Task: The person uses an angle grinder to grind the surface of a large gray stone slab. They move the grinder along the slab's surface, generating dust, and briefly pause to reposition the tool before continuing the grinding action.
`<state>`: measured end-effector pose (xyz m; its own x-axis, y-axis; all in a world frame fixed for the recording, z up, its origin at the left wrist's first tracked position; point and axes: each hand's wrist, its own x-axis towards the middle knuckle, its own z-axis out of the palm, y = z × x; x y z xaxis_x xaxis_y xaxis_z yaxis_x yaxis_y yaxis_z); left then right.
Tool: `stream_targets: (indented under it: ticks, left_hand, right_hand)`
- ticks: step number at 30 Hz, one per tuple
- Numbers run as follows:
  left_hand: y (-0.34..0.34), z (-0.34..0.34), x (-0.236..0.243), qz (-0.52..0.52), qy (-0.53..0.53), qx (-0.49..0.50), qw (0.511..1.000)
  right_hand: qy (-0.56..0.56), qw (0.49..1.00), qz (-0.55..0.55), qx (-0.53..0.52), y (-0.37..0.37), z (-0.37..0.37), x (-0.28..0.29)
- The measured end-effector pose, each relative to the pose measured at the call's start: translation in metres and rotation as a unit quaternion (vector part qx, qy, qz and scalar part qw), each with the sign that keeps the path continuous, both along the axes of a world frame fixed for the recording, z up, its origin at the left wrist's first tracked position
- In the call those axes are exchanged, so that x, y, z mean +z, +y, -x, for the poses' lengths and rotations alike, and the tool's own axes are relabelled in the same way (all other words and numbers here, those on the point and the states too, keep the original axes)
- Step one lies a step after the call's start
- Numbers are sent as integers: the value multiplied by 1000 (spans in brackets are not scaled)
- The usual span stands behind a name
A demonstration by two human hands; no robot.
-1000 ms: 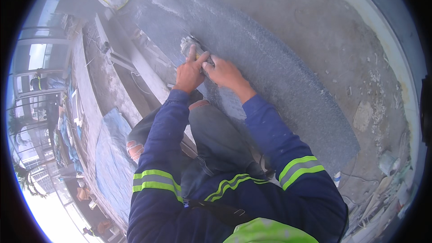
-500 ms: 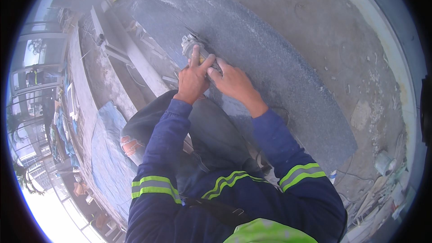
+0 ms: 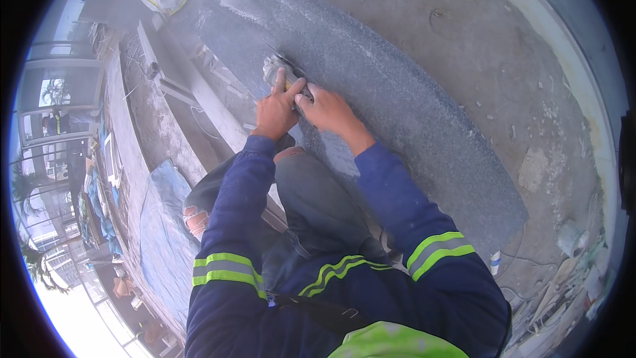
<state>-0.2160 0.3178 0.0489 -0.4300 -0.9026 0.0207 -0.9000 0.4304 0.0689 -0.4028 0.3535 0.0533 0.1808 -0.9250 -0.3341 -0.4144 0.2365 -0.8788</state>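
**Left hand (image 3: 275,114) and right hand (image 3: 331,113) gripping a dusty power tool (image 3: 273,69) over a grey slab (image 3: 411,113)**

The left hand is curling round the tool's body, its index finger lying stretched toward the head; the right hand is clasping the rear part just beside it. Both are holding mostly closed, though the palms are hiding, so how tightly they are squeezing cannot be told. The power tool is pointing up and left over the slab, near the slab's left edge.

It is probably weighing enough to be wanting two hands: stiff, hard-cased, likely front-heavy, and apt to be shaking if running. Dust may be making the casing slippery. The body behind the head is offering the surest hold, with fingers staying clear of the dark, thin edge showing beside the head. The slab is looking heavy and rigid, perhaps liable to chip along its rim.

The tool is showing a pale grey, knobbly head and a yellow patch by the fingers. The slab is stretching long and speckled blue-grey, its right side curving, whitish streaks marking the far end.
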Motion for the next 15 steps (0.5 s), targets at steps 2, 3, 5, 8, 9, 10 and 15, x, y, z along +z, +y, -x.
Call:
stream_targets:
  ticks: [2,3,5,8,9,10,15]
  left_hand:
    - [9,3,2,-1,2,3,1000]
    - [14,5,2,0,9,1,1000]
    - [24,6,3,-1,21,-1,1000]
    - [29,7,0,10,39,-8,999]
    - [28,7,-1,-9,23,5,1000]
    - [26,6,-1,-10,19,8,1000]
    - [5,2,2,-7,3,4,1000]
  right_hand:
    - [38,999,17,4,10,2,5]
    - [30,1000,7,2,15,4,7]
    - [24,999,-23,6,25,8,10]
    - [28,999,-17,2,31,10,10]
    - [30,999,-22,8,30,10,10]
    - [27,1000,-13,6,27,9,9]
    - [15,1000,-11,7,6,4,13]
